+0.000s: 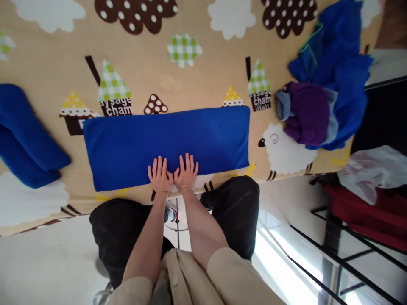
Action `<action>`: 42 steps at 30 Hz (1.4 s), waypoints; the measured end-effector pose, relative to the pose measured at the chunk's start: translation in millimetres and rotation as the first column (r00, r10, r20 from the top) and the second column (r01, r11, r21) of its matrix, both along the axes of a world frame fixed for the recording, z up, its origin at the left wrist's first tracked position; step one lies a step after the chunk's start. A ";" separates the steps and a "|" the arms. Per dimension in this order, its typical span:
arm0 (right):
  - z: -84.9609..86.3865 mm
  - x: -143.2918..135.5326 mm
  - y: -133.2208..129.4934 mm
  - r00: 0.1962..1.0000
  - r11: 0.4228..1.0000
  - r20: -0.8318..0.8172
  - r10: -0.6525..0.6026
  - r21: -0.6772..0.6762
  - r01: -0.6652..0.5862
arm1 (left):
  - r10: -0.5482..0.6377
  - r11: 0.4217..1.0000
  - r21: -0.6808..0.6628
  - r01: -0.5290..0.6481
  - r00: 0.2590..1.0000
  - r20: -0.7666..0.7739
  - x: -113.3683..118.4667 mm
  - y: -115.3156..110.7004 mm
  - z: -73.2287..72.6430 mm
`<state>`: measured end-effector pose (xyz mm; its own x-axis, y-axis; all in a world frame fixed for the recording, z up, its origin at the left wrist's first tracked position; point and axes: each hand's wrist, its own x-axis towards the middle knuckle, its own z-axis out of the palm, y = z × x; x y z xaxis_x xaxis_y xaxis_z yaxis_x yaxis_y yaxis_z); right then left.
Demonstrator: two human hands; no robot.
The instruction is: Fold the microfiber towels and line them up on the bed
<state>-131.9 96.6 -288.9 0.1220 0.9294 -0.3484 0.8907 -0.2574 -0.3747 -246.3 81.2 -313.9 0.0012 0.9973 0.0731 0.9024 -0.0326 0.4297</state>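
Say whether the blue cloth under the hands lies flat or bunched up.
Flat: the blue cloth forms a smooth, long rectangle, edges fairly straight. Cannot tell whether it is folded in layers.

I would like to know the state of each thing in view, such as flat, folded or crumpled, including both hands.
Middle blue cloth: flat, long rectangle.
Left hand: open, palm down on its near edge.
Right hand: open, palm down beside the left.
Left-side blue cloth: folded lengthwise.
Right-side blue cloth: crumpled heap.
Purple cloth: bunched up.
Patterned cover: spread out.
Plastic bag: crumpled.
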 end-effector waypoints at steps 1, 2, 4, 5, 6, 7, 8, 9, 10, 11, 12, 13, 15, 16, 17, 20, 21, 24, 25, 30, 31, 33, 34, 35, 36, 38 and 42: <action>1.4 0.2 -0.1 1.000 1.000 0.012 -0.001 0.009 0.000 | 0.002 1.000 0.002 -0.002 1.000 0.010 -2.0 1.8 -1.3; 3.6 0.5 -0.4 1.000 1.000 0.021 0.000 0.016 -0.001 | 0.006 1.000 -0.001 -0.006 1.000 0.021 -3.1 3.6 -1.9; 10.4 1.6 -0.5 1.000 1.000 0.028 0.011 0.023 -0.012 | 0.027 0.999 -0.019 -0.026 0.999 0.043 -2.6 6.2 -1.2; 14.8 2.7 0.4 0.999 0.999 0.028 0.020 0.027 -0.021 | 0.041 0.999 -0.037 -0.040 0.998 0.053 -1.5 6.9 -0.4; 19.4 4.4 2.7 0.999 0.999 0.030 0.027 0.038 -0.028 | 0.053 0.997 -0.058 -0.050 0.997 0.063 -0.2 7.2 0.5; 23.6 7.1 6.9 0.999 0.998 0.037 0.030 0.057 -0.032 | 0.062 0.995 -0.081 -0.056 0.995 0.075 1.1 7.4 1.4; 27.0 11.4 13.2 0.998 0.996 0.050 0.033 0.081 -0.037 | 0.067 0.993 -0.101 -0.059 0.994 0.087 2.1 7.5 2.1; 29.0 17.9 21.7 0.997 0.993 0.069 0.036 0.108 -0.044 | 0.072 0.991 -0.120 -0.060 0.993 0.099 2.9 7.6 2.7; 29.4 27.2 32.1 0.995 0.990 0.091 0.040 0.130 -0.052 | 0.076 0.989 -0.138 -0.061 0.991 0.111 3.3 8.0 3.2; 28.1 40.1 43.7 0.992 0.988 0.113 0.047 0.144 -0.063 | 0.085 0.986 -0.155 -0.066 0.988 0.125 3.6 8.5 3.7; 25.5 57.0 55.5 0.989 0.986 0.133 0.060 0.144 -0.079 | 0.099 0.982 -0.175 -0.073 0.985 0.142 3.7 9.3 4.2; 22.0 77.8 66.7 0.986 0.987 0.152 0.070 0.135 -0.091 | 0.112 0.977 -0.196 -0.079 0.980 0.163 3.8 10.1 4.8; 14.6 128.2 84.1 0.977 0.987 0.183 0.109 0.098 -0.129 | 0.137 0.968 -0.235 -0.086 0.968 0.211 4.1 11.7 6.0; 11.4 155.3 89.8 0.972 0.986 0.200 0.124 0.085 -0.144 | 0.146 0.965 -0.246 -0.087 0.962 0.232 4.3 12.0 6.5; 8.9 181.6 93.9 0.968 0.989 0.231 0.097 0.084 -0.119 | 0.153 0.964 -0.250 -0.089 0.956 0.249 4.5 12.0 6.9; 4.4 242.8 101.3 0.920 0.983 0.354 -0.166 0.136 0.125 | 0.161 0.968 -0.229 -0.100 0.950 0.268 5.9 9.8 7.3; 3.5 254.5 103.8 0.902 0.974 0.373 -0.218 0.146 0.174 | 0.164 0.970 -0.221 -0.105 0.949 0.269 6.5 9.1 7.4; 3.3 262.1 113.8 0.872 0.949 0.384 -0.303 0.201 0.241 | 0.165 0.971 -0.216 -0.105 0.945 0.282 7.7 10.3 8.2; 5.0 256.4 118.1 0.868 0.940 0.379 -0.320 0.240 0.242 | 0.161 0.971 -0.217 -0.099 0.943 0.293 7.5 11.6 8.6; 31.1 187.2 152.0 0.960 0.950 0.257 0.110 0.256 -0.177 | 0.153 0.973 -0.216 -0.078 0.922 0.355 5.2 -3.0 13.9; 37.2 168.9 163.1 0.945 0.931 0.206 0.255 0.210 -0.298 | 0.161 0.972 -0.219 -0.084 0.919 0.360 6.9 -15.0 16.7; 46.1 132.7 189.9 0.861 0.847 0.106 0.498 0.152 -0.509 | 0.190 0.967 -0.232 -0.104 0.904 0.383 14.4 -47.7 24.9; 48.3 116.0 205.1 0.824 0.813 0.076 0.562 0.130 -0.567 | 0.213 0.962 -0.246 -0.117 0.885 0.414 20.5 -66.0 30.2; 49.3 100.8 220.8 0.814 0.810 0.065 0.577 0.085 -0.581 | 0.244 0.954 -0.270 -0.127 0.853 0.462 27.9 -83.6 36.0; 49.3 87.5 236.3 0.811 0.811 0.061 0.582 0.038 -0.584 | 0.287 0.941 -0.309 -0.135 0.802 0.524 36.6 -98.5 41.9; 47.7 66.5 264.3 0.817 0.819 0.061 0.574 -0.036 -0.573 | 0.425 0.884 -0.451 -0.126 0.619 0.661 56.3 -114.9 52.8; 46.8 43.5 296.1 0.808 0.797 0.019 0.589 -0.179 -0.576 | 0.746 0.663 -0.748 -0.024 -0.058 0.663 89.6 -88.9 63.5</action>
<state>-88.4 392.7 -242.2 -0.3953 0.7661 -0.5068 0.9133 0.2689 -0.3060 -156.7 -7.7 -250.4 -0.0969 0.6580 -0.7468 -0.4804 0.6262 0.6141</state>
